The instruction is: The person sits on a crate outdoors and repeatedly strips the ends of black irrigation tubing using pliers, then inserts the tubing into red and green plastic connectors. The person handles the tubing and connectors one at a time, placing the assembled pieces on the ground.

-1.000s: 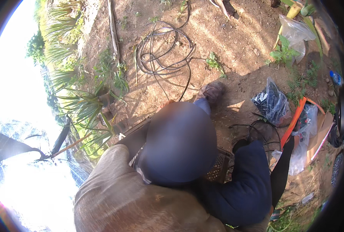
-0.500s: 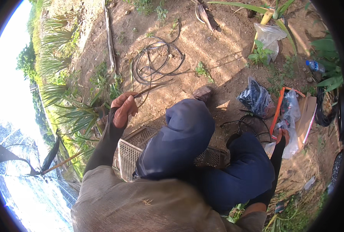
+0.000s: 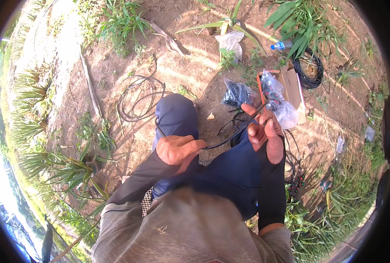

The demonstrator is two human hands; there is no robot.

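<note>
A thin black tube runs between my hands in a shallow curve above my lap. My left hand is closed round it, knuckles up, and more of the tube emerges beyond that hand over my left knee. The tube's other stretch crosses the fingers of my right hand, which is turned palm up with its fingers curled and partly spread. A tiny dark thing shows by the right thumb, too small to make out.
Loose black tubing lies coiled on the dirt ahead. A dark-filled plastic bag, a clear bag and an opened cardboard box lie ahead right. Beyond are a tubing roll and a bottle. Spiky plants grow left.
My right hand has come from the clear bag to above my lap. My left hand has moved inward with the tube, and the view has swung to the right.
</note>
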